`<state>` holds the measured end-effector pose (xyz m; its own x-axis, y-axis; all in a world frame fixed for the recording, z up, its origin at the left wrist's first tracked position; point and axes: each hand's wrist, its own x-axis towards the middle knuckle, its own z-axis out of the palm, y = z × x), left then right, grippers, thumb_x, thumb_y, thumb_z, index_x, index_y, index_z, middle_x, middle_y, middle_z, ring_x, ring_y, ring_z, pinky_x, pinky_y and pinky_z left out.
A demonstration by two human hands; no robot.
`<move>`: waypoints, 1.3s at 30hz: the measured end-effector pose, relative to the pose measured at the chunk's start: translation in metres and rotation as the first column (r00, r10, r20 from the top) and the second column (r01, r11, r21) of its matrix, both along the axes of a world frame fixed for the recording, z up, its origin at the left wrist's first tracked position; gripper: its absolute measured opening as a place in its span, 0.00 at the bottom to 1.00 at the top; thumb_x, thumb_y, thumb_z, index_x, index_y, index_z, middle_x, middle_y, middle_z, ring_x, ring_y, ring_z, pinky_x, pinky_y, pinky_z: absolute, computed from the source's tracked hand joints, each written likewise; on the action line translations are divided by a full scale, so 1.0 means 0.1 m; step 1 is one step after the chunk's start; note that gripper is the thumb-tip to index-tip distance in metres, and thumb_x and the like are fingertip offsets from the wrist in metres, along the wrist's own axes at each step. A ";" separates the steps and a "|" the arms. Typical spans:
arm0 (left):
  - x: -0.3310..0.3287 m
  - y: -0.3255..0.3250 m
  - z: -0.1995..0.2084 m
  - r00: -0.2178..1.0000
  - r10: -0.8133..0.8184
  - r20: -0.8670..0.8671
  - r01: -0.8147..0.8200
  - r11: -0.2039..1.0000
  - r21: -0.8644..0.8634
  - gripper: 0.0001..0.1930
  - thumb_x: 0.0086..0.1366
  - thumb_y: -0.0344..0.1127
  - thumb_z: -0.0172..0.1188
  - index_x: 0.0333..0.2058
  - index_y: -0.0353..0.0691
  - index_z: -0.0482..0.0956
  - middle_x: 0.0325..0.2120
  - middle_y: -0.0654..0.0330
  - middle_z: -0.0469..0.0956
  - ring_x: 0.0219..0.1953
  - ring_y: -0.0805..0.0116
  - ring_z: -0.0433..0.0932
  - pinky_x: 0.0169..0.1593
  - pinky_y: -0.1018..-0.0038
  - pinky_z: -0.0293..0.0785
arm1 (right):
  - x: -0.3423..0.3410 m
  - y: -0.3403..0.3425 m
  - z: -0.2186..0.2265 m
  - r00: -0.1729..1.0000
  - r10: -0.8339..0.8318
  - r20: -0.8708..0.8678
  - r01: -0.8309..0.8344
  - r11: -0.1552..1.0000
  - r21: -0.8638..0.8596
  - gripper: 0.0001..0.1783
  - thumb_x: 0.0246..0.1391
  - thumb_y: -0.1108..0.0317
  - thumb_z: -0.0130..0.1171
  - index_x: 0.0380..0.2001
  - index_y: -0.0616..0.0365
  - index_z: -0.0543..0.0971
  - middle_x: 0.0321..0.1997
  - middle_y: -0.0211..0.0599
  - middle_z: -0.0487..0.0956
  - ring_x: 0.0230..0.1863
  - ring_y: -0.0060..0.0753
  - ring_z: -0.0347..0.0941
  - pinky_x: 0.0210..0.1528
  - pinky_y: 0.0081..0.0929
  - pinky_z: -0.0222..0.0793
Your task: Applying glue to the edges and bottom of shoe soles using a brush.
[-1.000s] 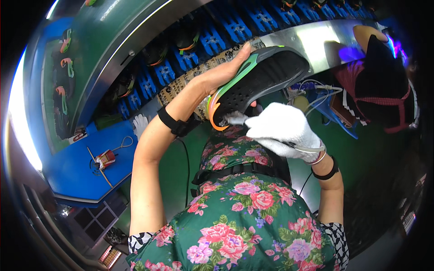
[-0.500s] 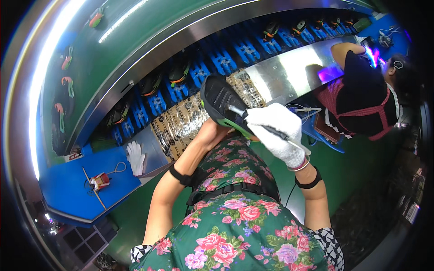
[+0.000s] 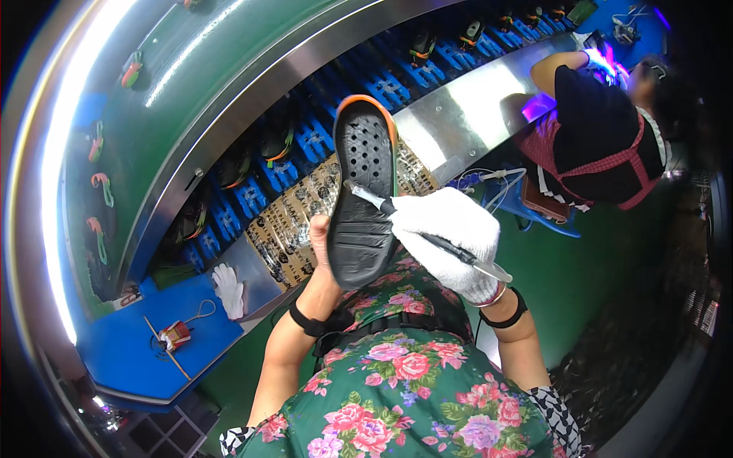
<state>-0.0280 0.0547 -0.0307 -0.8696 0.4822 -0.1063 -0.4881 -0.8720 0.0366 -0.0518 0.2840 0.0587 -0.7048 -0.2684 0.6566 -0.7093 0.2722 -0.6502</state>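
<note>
A black shoe sole [image 3: 360, 240] with an orange-and-green rim is held upright before me, its pitted toe part at the top and its ribbed part toward me. My left hand [image 3: 324, 259], bare, grips it from the left edge; the thumb shows and the other fingers are hidden behind it. In a white knitted glove, my right hand [image 3: 450, 233] is closed around a brush [image 3: 368, 196] with a dark handle. The brush tip touches or hovers just over the middle of the sole, near its left edge; I cannot tell which.
Behind the sole runs a bench strip covered with brown printed paper [image 3: 294, 217]. Beyond it, blue holders [image 3: 313, 137] carry several shoe parts. A spare white glove [image 3: 228, 290] lies beside a blue table [image 3: 114, 336] at left. A co-worker [image 3: 592, 137] works at right.
The sole has turned from a slant to upright, with its inner face and orange toe rim now in view. The brush has moved left and down onto its middle.
</note>
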 end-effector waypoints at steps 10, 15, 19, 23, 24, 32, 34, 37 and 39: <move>-0.03 0.32 0.15 0.989 -0.003 0.146 -0.003 0.999 0.047 0.47 0.65 0.73 0.54 0.69 0.42 0.63 0.67 0.50 0.67 0.67 0.48 0.68 0.71 0.46 0.62 | -0.07 -0.05 0.10 0.999 0.051 0.010 -0.051 0.998 0.023 0.21 0.47 0.76 0.70 0.48 0.59 0.85 0.49 0.42 0.85 0.50 0.43 0.81 0.51 0.37 0.76; 0.00 0.25 0.00 0.999 -0.006 0.051 0.010 0.997 -0.083 0.46 0.66 0.71 0.54 0.69 0.39 0.63 0.67 0.49 0.68 0.67 0.50 0.69 0.71 0.50 0.62 | -0.05 -0.21 0.04 0.995 0.098 -0.026 -0.095 0.992 0.088 0.23 0.51 0.72 0.68 0.53 0.59 0.82 0.54 0.43 0.83 0.55 0.44 0.79 0.61 0.42 0.73; -0.07 0.25 0.05 0.997 0.054 0.050 -0.035 0.949 -0.315 0.46 0.68 0.71 0.51 0.70 0.37 0.60 0.68 0.48 0.67 0.67 0.50 0.69 0.71 0.50 0.63 | -0.06 -0.20 0.01 0.981 0.157 0.110 -0.143 0.982 -0.122 0.23 0.53 0.73 0.67 0.54 0.60 0.81 0.54 0.42 0.83 0.54 0.40 0.80 0.63 0.43 0.72; -0.14 0.27 0.19 0.994 0.104 0.031 -0.074 0.861 -0.502 0.49 0.66 0.70 0.54 0.73 0.41 0.54 0.69 0.52 0.65 0.68 0.46 0.67 0.70 0.45 0.62 | -0.08 -0.21 0.02 0.982 0.134 0.135 -0.121 0.988 -0.095 0.20 0.52 0.76 0.68 0.51 0.60 0.83 0.50 0.42 0.85 0.50 0.40 0.81 0.59 0.41 0.74; -0.16 0.28 0.21 0.989 0.128 0.073 -0.063 0.812 -0.580 0.49 0.66 0.70 0.54 0.73 0.41 0.54 0.69 0.51 0.65 0.68 0.46 0.66 0.70 0.44 0.62 | -0.08 -0.22 0.02 0.979 0.159 0.131 -0.157 0.987 -0.020 0.20 0.51 0.77 0.68 0.49 0.60 0.83 0.49 0.43 0.85 0.48 0.41 0.82 0.56 0.40 0.75; -0.30 0.32 0.27 0.992 0.041 -0.121 -0.081 0.935 -0.344 0.49 0.67 0.75 0.44 0.73 0.42 0.54 0.68 0.51 0.65 0.65 0.45 0.71 0.65 0.43 0.71 | -0.03 -0.25 -0.01 0.998 0.043 0.051 -0.042 0.999 -0.003 0.19 0.52 0.75 0.68 0.50 0.57 0.85 0.53 0.41 0.84 0.49 0.41 0.82 0.50 0.35 0.79; -0.34 0.34 0.27 0.974 0.124 -0.189 -0.163 0.965 -0.206 0.52 0.64 0.79 0.45 0.70 0.38 0.57 0.66 0.49 0.66 0.64 0.38 0.70 0.62 0.41 0.74 | -0.02 -0.25 -0.04 0.986 0.150 0.069 -0.149 0.989 -0.027 0.18 0.49 0.77 0.70 0.46 0.57 0.87 0.46 0.41 0.86 0.45 0.40 0.83 0.49 0.35 0.79; -0.39 0.33 0.30 0.980 0.160 -0.116 -0.181 0.962 -0.205 0.53 0.62 0.81 0.44 0.68 0.37 0.60 0.65 0.48 0.67 0.63 0.39 0.71 0.60 0.41 0.76 | -0.04 -0.25 -0.06 0.986 0.099 0.132 -0.066 0.970 -0.235 0.17 0.46 0.79 0.72 0.43 0.60 0.86 0.43 0.43 0.86 0.43 0.43 0.83 0.46 0.34 0.79; -0.42 0.31 0.31 0.974 0.222 -0.042 -0.224 0.929 -0.295 0.53 0.61 0.82 0.46 0.68 0.40 0.61 0.62 0.41 0.69 0.60 0.41 0.73 0.58 0.41 0.77 | -0.03 -0.25 -0.07 0.994 0.092 0.053 -0.081 0.981 -0.174 0.17 0.48 0.78 0.70 0.44 0.61 0.86 0.45 0.42 0.86 0.45 0.44 0.83 0.46 0.35 0.78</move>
<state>-0.0699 0.0861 0.0002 -0.9524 0.2237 -0.2074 -0.2811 -0.9074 0.3123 -0.0551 0.2590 0.0517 -0.7238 -0.2174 0.6548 -0.6831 0.0924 -0.7244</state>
